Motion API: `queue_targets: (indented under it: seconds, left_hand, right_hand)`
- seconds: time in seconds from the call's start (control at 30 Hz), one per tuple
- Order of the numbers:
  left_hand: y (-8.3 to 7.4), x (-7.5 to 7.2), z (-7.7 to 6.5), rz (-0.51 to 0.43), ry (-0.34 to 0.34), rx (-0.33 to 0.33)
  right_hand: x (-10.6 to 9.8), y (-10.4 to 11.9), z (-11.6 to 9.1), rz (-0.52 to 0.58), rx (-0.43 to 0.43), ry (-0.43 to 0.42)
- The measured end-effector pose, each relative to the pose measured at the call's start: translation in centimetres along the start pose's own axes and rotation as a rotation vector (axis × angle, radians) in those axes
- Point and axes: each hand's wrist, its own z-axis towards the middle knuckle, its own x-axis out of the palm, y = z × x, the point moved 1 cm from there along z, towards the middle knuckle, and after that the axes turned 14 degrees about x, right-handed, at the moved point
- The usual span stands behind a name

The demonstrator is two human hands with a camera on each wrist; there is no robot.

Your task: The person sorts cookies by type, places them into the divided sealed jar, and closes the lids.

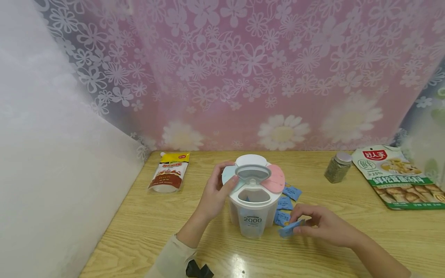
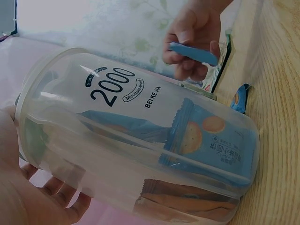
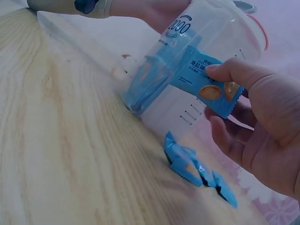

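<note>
A clear storage container [image 1: 252,227] with a white, pink and pale-blue lid stands upright on the table. Its front flap [image 1: 253,172] is raised, leaving an opening in the lid. My left hand [image 1: 214,195] grips the container's upper left side, thumb on the lid. To the right of the container, my right hand [image 1: 323,226] pinches a blue biscuit packet [image 3: 206,82] between thumb and fingers. Through the wall show blue packets [image 2: 211,145] in one compartment and a brown packet [image 2: 187,199] in another. Several more blue packets [image 1: 285,203] lie beside the container's right side.
A white pouch with a yellow top [image 1: 169,173] lies at the back left of the wooden table [image 1: 194,162]. Toward the back right are a small capped glass jar [image 1: 337,168] and a green and white food bag [image 1: 399,177]. A floral curtain [image 1: 243,77] hangs behind.
</note>
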Motion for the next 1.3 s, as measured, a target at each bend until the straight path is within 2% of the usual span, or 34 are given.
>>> queue_targets:
  seconds: [0.2, 0.47, 0.83, 0.97, 1.13, 1.3]
  left_hand:
    - [0.0, 0.0, 0.0, -0.009, 0.0, 0.002]
    - [0.0, 0.1, 0.0, -0.002, -0.007, -0.004]
    - [-0.1, 0.1, -0.1, -0.003, -0.003, 0.006]
    - [-0.1, 0.1, 0.0, -0.009, -0.002, 0.013]
    - [0.1, 0.0, 0.0, -0.016, -0.005, 0.015]
    - [0.2, 0.0, 0.0, -0.015, -0.004, 0.001]
  right_hand:
    - [-0.6, 1.3, -0.3, 0.066, -0.022, -0.007]
    - [-1.0, 3.5, -0.2, 0.088, -0.094, -0.045]
    - [-1.2, 6.4, 0.5, 0.204, -0.064, -0.101]
    - [-0.8, 8.0, 1.4, 0.244, -0.09, -0.149]
    - [-0.1, 9.6, 2.5, 0.203, -0.115, -0.262]
    - [0.5, 10.5, 3.5, 0.212, -0.164, -0.296]
